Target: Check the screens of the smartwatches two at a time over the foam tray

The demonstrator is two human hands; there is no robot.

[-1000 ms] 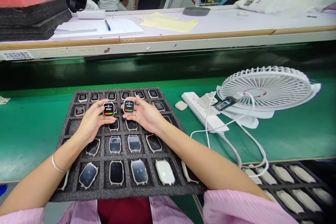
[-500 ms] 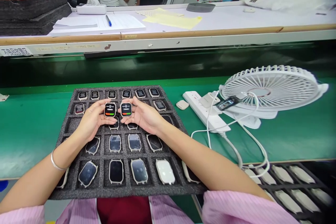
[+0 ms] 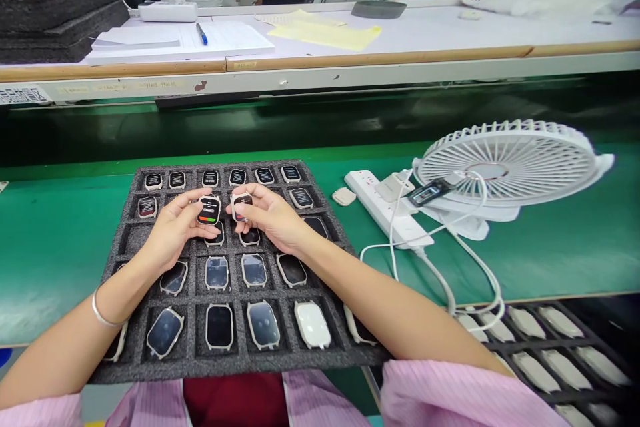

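Observation:
My left hand (image 3: 177,223) grips a smartwatch case (image 3: 209,209) without a strap, its lit screen showing white text above a green and red bar. In my right hand (image 3: 265,213) is a second smartwatch (image 3: 242,200), and the thumb lies across its screen. Both watches are held side by side above a dark grey foam tray (image 3: 165,368). Watch cases sit in the tray's compartments: the back row has lit screens with text, while nearer ones such as this watch (image 3: 220,327) are dark. One white-faced piece (image 3: 313,324) lies in the front row.
To the right stand a white power strip (image 3: 385,210) with cables, a small white charger (image 3: 344,196) and a white fan (image 3: 505,163). Another tray of watch cases (image 3: 543,370) is at lower right. Papers and a pen (image 3: 201,34) lie on the shelf; people are beyond.
My right thumb has moved over onto the screen of the right watch, which now tilts slightly. The left watch stays in my left hand. The camera view has shifted a little.

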